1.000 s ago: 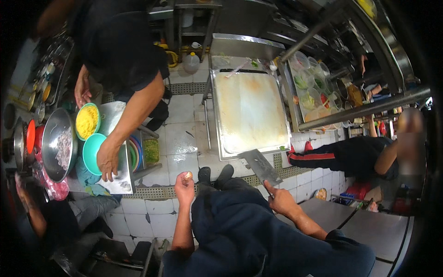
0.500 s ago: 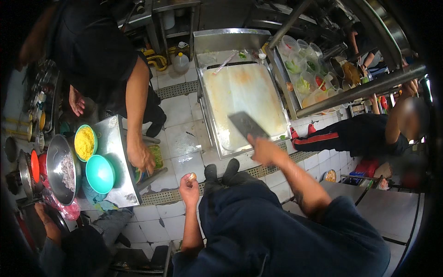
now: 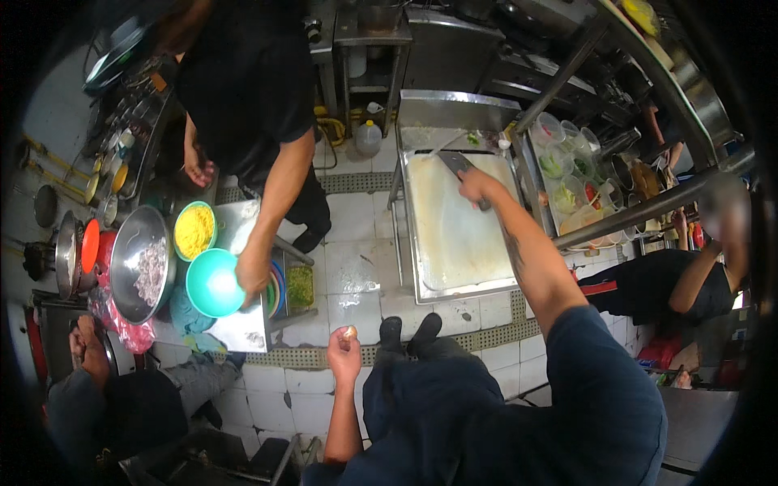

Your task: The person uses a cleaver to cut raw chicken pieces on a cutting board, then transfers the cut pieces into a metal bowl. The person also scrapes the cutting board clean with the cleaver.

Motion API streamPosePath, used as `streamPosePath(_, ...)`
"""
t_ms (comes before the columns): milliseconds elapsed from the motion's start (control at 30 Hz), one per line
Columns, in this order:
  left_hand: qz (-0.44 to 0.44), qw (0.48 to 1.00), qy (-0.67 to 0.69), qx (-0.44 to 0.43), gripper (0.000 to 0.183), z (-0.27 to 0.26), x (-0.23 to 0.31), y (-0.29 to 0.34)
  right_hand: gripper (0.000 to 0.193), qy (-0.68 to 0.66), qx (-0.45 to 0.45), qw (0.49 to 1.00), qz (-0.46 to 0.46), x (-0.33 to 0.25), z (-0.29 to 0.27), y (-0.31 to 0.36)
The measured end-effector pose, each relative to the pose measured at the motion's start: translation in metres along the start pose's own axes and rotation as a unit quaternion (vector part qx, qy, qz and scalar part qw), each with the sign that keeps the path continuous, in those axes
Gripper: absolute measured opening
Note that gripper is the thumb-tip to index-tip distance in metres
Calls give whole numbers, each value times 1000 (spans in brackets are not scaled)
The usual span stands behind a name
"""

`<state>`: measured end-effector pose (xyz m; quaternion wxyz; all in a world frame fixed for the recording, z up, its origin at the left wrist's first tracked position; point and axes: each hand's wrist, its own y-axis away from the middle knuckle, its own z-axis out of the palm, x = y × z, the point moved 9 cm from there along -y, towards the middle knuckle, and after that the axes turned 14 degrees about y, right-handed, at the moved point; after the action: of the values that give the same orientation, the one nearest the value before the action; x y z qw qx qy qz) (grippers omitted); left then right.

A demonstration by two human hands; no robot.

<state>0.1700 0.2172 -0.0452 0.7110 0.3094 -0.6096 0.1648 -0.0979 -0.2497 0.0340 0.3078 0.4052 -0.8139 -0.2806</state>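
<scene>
My right hand [image 3: 480, 188] grips a cleaver [image 3: 455, 162], its dark blade reaching toward the far edge of a large pale cutting board [image 3: 458, 251]. The board lies in a metal-framed work table. Down in front of my body, apart from the board, my left hand [image 3: 344, 360] is closed on a small brownish-white piece [image 3: 350, 332], its kind too small to make out. Beyond the blade, a thin whitish strip [image 3: 446, 141] and bits of green [image 3: 473, 138] lie at the board's far edge.
At left, a co-worker's hand [image 3: 254, 274] touches a turquoise bowl [image 3: 212, 293] beside a bowl of yellow shreds [image 3: 194, 231] and a metal bowl [image 3: 121, 263]. Right of the board stand plastic tubs of vegetables [image 3: 567, 194] behind a metal rail [image 3: 640, 219]. Other people stand nearby.
My right arm has stretched forward, carrying the cleaver from the board's near part to its far edge. My left hand keeps its small piece. The co-worker's hand has come to the turquoise bowl.
</scene>
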Motion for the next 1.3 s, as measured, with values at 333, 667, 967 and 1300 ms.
streamPosePath(333,-43,996,-66,-51,29,11,-2,-3,82,-355,-20,922,153,-261,79,297)
streamPosePath(667,-55,997,-22,-57,28,22,-10,-4,79,-325,84,935,118,-164,5,147)
streamPosePath(967,-38,997,-37,-57,24,10,12,-2,29,-345,19,915,207,24,-32,3)
streamPosePath(1300,-30,999,-29,-3,25,-31,-14,4,88,-331,31,929,159,-223,70,257)
